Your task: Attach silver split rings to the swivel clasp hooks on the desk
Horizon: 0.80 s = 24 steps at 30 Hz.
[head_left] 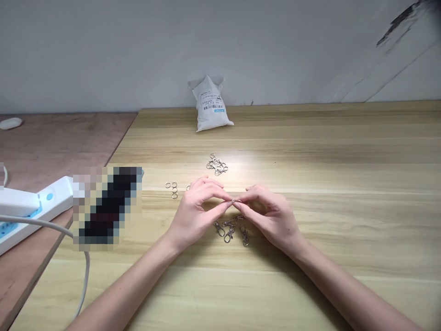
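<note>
Thumb and fingertips of my left hand (201,209) and my right hand (267,211) meet in a pinch above the table. Between them shows the thin edge of a small metal ring (237,201), mostly covered by the fingertips. Below lie several silver lobster clasps (228,235), one of them (244,235) a little apart to the right. Several loose split rings (174,189) rest left of my left hand, and another ring (188,187) is partly hidden behind it. Farther back is a small pile of clasps with rings (217,164).
A white plastic parcel (212,105) stands near the wall. To the left are a pixelated dark object (108,207), a white power strip (57,197) and a grey cable (86,271) crossing the table. A white oval object (11,123) sits on the brown surface.
</note>
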Tool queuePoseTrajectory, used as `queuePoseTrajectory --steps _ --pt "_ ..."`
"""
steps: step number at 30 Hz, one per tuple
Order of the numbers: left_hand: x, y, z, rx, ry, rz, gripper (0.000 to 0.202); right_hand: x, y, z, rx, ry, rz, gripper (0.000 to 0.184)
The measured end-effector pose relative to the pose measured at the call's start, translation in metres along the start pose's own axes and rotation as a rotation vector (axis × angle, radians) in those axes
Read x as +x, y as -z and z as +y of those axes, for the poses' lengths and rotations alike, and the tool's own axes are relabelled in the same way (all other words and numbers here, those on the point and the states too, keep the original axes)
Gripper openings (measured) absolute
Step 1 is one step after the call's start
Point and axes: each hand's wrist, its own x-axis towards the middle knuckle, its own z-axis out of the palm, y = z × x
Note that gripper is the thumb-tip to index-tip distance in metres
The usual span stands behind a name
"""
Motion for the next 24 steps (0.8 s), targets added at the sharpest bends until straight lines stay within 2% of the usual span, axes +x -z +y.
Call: queuePoseTrajectory --steps 8,13,19,24 --pt "0.002 0.009 -0.004 -0.101 0.075 -0.168 0.004 0.004 0.004 0.002 -0.106 0.105 -0.101 0.013" --pt "0.002 0.009 -0.003 -0.126 0.065 -0.270 0.003 0.004 0.007 0.003 -0.164 0.176 -0.186 0.012" --pt "0.003 0.014 -0.003 0.063 -0.120 -0.284 0.006 0.004 0.010 0.002 -0.216 0.203 -0.250 0.012" --pt "0.004 0.015 -0.005 0.219 -0.281 -0.252 0.007 0.004 0.009 0.002 -0.262 0.237 -0.270 0.013"
